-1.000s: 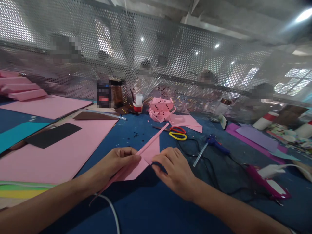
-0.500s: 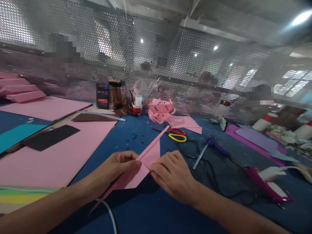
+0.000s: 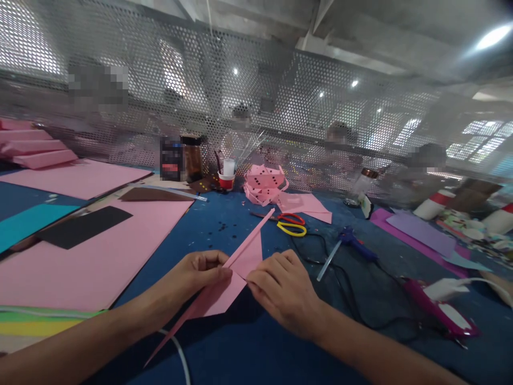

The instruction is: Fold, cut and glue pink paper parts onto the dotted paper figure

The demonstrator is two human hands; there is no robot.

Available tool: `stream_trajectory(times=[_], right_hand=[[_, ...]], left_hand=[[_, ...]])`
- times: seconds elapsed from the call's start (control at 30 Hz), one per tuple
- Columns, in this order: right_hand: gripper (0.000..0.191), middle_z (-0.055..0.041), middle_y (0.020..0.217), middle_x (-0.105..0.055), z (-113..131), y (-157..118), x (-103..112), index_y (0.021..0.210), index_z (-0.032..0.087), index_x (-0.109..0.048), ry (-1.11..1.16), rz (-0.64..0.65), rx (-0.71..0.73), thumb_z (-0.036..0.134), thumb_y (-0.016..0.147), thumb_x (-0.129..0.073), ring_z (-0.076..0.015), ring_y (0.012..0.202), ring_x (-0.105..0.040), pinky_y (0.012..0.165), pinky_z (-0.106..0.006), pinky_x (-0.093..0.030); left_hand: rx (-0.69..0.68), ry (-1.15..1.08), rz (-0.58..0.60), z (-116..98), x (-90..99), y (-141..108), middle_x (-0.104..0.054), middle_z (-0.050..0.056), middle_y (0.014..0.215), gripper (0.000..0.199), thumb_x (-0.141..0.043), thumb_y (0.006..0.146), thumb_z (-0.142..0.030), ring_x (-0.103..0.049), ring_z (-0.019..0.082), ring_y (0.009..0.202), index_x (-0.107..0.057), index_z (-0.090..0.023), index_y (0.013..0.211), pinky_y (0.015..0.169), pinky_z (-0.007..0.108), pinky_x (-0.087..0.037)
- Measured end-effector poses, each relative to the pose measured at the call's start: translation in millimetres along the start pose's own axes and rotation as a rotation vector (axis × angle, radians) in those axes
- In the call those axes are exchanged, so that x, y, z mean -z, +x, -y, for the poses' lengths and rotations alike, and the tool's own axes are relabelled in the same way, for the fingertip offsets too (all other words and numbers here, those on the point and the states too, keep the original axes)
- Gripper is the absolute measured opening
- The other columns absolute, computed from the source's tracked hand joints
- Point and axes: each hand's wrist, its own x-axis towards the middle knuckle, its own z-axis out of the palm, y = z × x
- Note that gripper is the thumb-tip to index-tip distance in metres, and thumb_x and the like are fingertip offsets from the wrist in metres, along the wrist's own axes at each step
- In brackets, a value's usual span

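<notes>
A folded sheet of pink paper (image 3: 226, 291) is held above the blue tabletop, with a narrow raised fold running diagonally along it. My left hand (image 3: 204, 275) pinches this fold, thumb on the near side. Gripping the right edge of the same paper is my right hand (image 3: 282, 289), its fingers curled and their tips partly hidden. Just beyond the paper's upper tip lie scissors (image 3: 292, 224) with one red and one yellow handle. Behind them stands a pink paper piece with black dots (image 3: 263, 184), next to a flat pink paper scrap (image 3: 306, 206).
Large pink sheets (image 3: 92, 267), a black paper piece (image 3: 86, 225) and a teal sheet (image 3: 36, 224) lie left. A blue glue gun (image 3: 356, 246), its cord and a magenta power strip (image 3: 441, 310) are right. A red-and-white cup (image 3: 226, 181) stands before the perforated metal screen (image 3: 280, 80).
The lower part of the pink paper has tilted slightly downward. Both hands keep their hold in nearly the same place, and the view has shifted a little.
</notes>
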Motion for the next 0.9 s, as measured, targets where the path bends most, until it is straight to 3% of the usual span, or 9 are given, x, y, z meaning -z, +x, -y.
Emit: stream_trajectory(times=[0.53,0.7,0.9], right_hand=[[0.005,-0.0013,0.087,-0.071,0.6,1.6,-2.5,0.101,0.018,-0.062,0.021,-0.076,0.000,0.014,0.100,-0.059,-0.0177,0.077,-0.059,0.072,-0.037,-0.034],[0.005,-0.0016,0.087,-0.071,1.2,1.3,-3.0,0.102,0.018,-0.061,0.075,-0.074,-0.020,0.014,0.101,-0.058,-0.0170,0.079,-0.062,0.073,-0.036,-0.034],[0.007,-0.0006,0.085,-0.071,2.4,2.3,-3.3,0.103,0.018,-0.062,0.117,-0.079,-0.051,0.013,0.100,-0.058,-0.0160,0.078,-0.063,0.072,-0.034,-0.034]], left_hand=[[-0.067,0.063,0.019,3.5,3.5,2.0,-0.059,-0.003,0.073,0.029,-0.079,0.080,-0.043,-0.045,0.011,0.066,-0.069,-0.016,0.084,0.062,0.023,-0.034],[-0.064,0.091,-0.021,-1.1,-0.4,-0.6,-0.056,-0.004,0.068,0.028,-0.081,0.074,-0.039,-0.042,0.010,0.063,-0.067,-0.015,0.079,0.059,0.022,-0.031],[-0.033,0.062,-0.052,-6.8,-6.5,-1.9,-0.056,-0.005,0.062,0.041,-0.085,0.068,-0.051,-0.041,0.009,0.057,-0.065,-0.016,0.073,0.055,0.022,-0.029]])
